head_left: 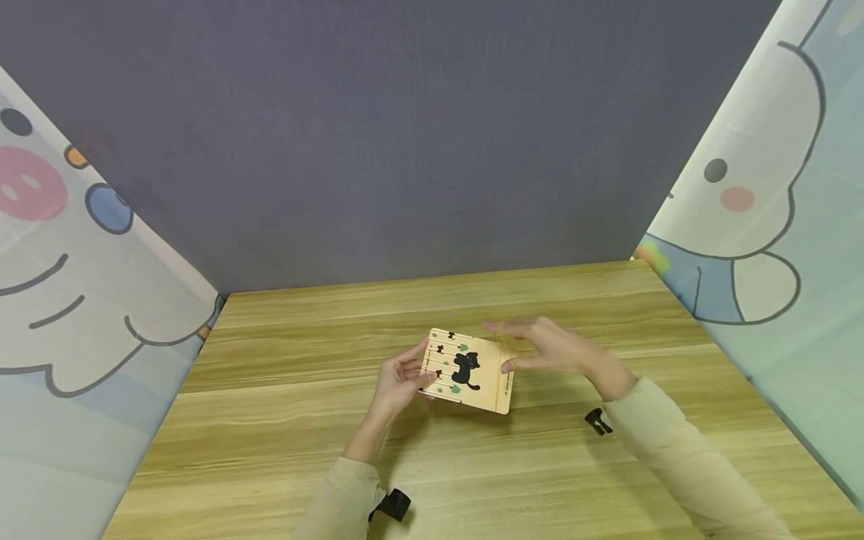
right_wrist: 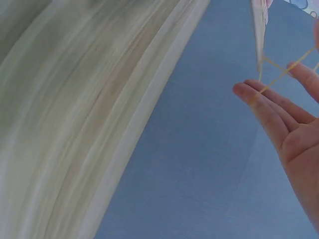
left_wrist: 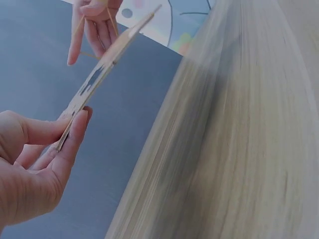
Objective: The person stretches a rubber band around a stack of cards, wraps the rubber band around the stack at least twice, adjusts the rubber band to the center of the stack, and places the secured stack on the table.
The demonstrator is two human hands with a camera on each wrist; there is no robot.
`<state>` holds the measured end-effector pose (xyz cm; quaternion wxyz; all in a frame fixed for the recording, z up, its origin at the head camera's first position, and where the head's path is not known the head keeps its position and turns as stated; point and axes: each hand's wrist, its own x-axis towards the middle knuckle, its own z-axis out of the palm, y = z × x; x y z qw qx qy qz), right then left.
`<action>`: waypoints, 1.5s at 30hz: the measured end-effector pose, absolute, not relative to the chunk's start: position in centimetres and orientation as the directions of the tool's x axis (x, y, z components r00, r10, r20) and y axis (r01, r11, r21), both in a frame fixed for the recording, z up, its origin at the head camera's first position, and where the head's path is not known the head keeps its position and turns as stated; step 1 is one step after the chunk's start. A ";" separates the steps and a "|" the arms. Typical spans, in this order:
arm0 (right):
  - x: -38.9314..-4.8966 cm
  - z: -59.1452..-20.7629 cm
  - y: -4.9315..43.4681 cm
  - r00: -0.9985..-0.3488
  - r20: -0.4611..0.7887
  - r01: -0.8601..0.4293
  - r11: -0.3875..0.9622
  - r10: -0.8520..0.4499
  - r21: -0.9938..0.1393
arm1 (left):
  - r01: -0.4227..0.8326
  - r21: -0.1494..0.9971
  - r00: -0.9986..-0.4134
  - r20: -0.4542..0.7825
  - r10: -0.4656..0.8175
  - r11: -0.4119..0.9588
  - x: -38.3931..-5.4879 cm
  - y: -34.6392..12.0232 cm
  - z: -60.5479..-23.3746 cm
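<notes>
A thin cream card or booklet (head_left: pixel 482 375), printed with a black cat, green leaves and lines, is held tilted above the table. My left hand (head_left: pixel 397 384) pinches its left end between thumb and fingers; the left wrist view shows it nearly edge-on. Near its right end is my right hand (head_left: pixel 555 347). In the right wrist view, a thin yellow rubber band (right_wrist: pixel 282 75) is stretched across the spread, fairly straight fingers of the right hand (right_wrist: pixel 294 119) and runs to the card's edge. How the band passes round the card is partly hidden.
The wooden table (head_left: pixel 283 420) lies beneath both hands. A grey panel (head_left: pixel 418 150) rises behind it, with cartoon-printed sheets at the left and right. Black fittings show by the left sleeve (head_left: pixel 347 491) and the right sleeve (head_left: pixel 664 442).
</notes>
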<state>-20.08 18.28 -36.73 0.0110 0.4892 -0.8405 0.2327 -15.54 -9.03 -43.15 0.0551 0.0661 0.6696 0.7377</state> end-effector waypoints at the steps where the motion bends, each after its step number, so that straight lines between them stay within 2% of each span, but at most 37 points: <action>1: -20.0 -36.8 18.2 -0.529 0.246 -0.823 0.420 -0.812 -0.381 | 0.016 0.995 -0.986 0.032 0.162 -0.097 -15.5 -9.0 -43.1; 12: -18.7 -37.6 17.9 -0.630 0.218 -0.750 0.511 -0.745 -0.419 | 0.061 0.992 -0.994 0.071 0.083 -0.114 -15.5 -8.9 -42.6; 21: -17.7 -38.0 17.4 -0.673 0.232 -0.713 0.532 -0.702 -0.456 | 0.029 0.990 -0.998 0.037 0.053 -0.140 -15.4 -8.8 -42.1; 26: -17.4 -38.5 17.1 -0.670 0.279 -0.725 0.525 -0.688 -0.445 | 0.020 0.987 -0.999 0.027 0.038 -0.157 -15.3 -8.9 -41.9; 34: -17.2 -39.1 16.9 -0.617 0.371 -0.780 0.477 -0.694 -0.406 | 0.021 0.981 -0.999 0.026 0.025 -0.194 -15.1 -9.0 -41.7; 45: -16.9 -39.7 16.5 -0.637 0.394 -0.761 0.458 -0.663 -0.459 | -0.004 0.974 -1.000 -0.002 0.012 -0.225 -14.8 -9.2 -41.7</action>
